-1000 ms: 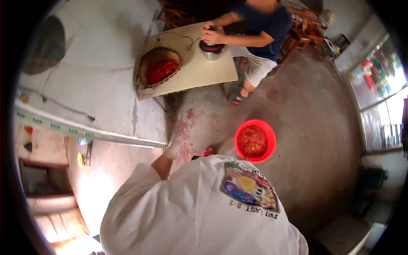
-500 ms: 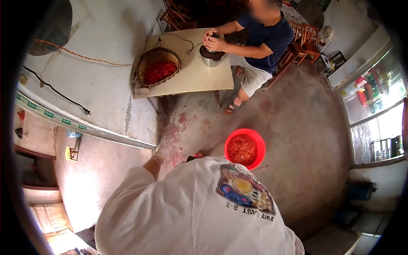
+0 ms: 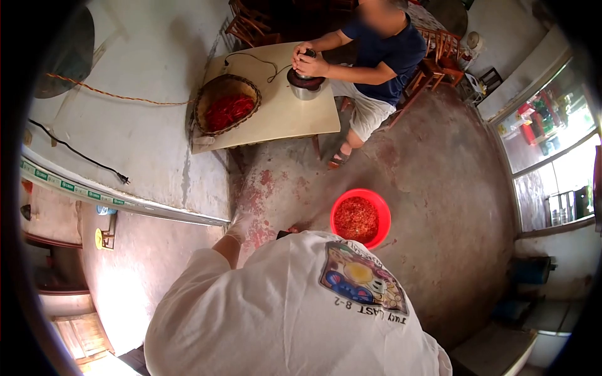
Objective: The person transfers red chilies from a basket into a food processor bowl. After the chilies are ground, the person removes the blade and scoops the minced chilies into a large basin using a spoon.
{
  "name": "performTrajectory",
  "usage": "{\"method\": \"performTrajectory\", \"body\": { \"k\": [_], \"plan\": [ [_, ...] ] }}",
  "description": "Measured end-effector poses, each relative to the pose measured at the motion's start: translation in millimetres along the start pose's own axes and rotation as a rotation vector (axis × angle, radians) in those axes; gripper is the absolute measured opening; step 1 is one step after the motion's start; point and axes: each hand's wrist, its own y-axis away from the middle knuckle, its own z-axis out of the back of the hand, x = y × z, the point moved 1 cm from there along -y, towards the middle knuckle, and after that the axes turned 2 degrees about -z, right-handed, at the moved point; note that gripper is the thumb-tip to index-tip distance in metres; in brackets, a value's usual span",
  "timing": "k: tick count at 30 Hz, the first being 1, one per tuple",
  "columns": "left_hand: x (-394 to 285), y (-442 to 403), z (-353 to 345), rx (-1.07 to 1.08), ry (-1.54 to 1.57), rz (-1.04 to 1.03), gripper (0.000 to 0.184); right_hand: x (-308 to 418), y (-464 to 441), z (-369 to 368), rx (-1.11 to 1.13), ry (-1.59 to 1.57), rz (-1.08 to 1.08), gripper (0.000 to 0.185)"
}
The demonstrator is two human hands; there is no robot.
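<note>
One round red plastic bucket (image 3: 385, 219) stood on grey concrete floor (image 3: 439, 182), well off the near edge of the rectangular cream tabletop (image 3: 282, 113), wide floor stretching rightward, left hand (image 3: 236, 228) near the white wall (image 3: 157, 182), finger pose impossible to tell, right hand out of view.

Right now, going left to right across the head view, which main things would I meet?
Black plug, wicker basket, metal pot, red tub, bright window.

The bare left forearm (image 3: 229, 249) extends forward, the left hand (image 3: 236, 230) pale and indistinct.
</note>
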Motion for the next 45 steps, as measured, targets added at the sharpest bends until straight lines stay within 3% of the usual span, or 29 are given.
{"method": "performTrajectory", "body": {
  "k": [5,8,17,20,23,26,29,32,35,38,42,45],
  "plan": [
    [-4.2,4.6,0.1,-0.001,0.057,-0.035,0.031,0.5,3.9,-1.0,-0.002,-0.027,-0.022,0.023],
    [7.7,-5.4,-0.4,-0.029,0.082,0.109,0.031,-0.7,5.8,-2.7,-0.001,-0.043,-0.035,0.023],
    [-8.4,3.8,-10.1,-0.131,-0.089,-0.077,0.040,-1.5,6.1,-3.6,-0.003,-0.075,-0.059,0.023],
    [-13.9,14.8,-11.1,-0.170,-0.046,0.034,0.042,-4.1,6.8,-2.9,-0.002,-0.079,-0.059,0.023],
    [-26.3,21.2,-9.0,-0.147,-0.065,0.106,0.032,-8.2,4.7,-3.0,-0.004,-0.090,-0.058,0.023],
    [-7.9,13.0,-5.6,-0.097,0.043,0.049,0.047,-10.5,3.5,-4.3,-0.002,-0.103,-0.059,0.023],
    [-13.6,16.7,-2.1,-0.187,-0.170,-0.062,0.066,-17.3,0.4,-4.8,0.000,-0.110,-0.050,0.022],
    [-35.5,39.4,-4.3,-0.199,-0.186,0.036,0.080,-15.2,1.2,-2.5,0.000,-0.059,-0.038,0.022],
    [-41.4,49.9,-5.6,-0.078,0.035,0.028,0.071,14.8,21.9,-0.6,0.000,0.052,-0.046,0.022],
    [-42.9,55.0,-9.7,0.049,0.255,0.019,0.062,22.7,29.7,-4.5,-0.019,-0.032,-0.059,0.024],
    [8.6,21.3,-4.0,0.073,0.176,0.107,0.065,3.1,15.6,-8.1,-0.052,0.051,-0.004,0.027],
    [32.2,2.7,-5.0,0.083,0.172,0.180,0.060,-20.7,-1.2,-14.3,0.051,-0.229,-0.088,0.029]
  ]
}}
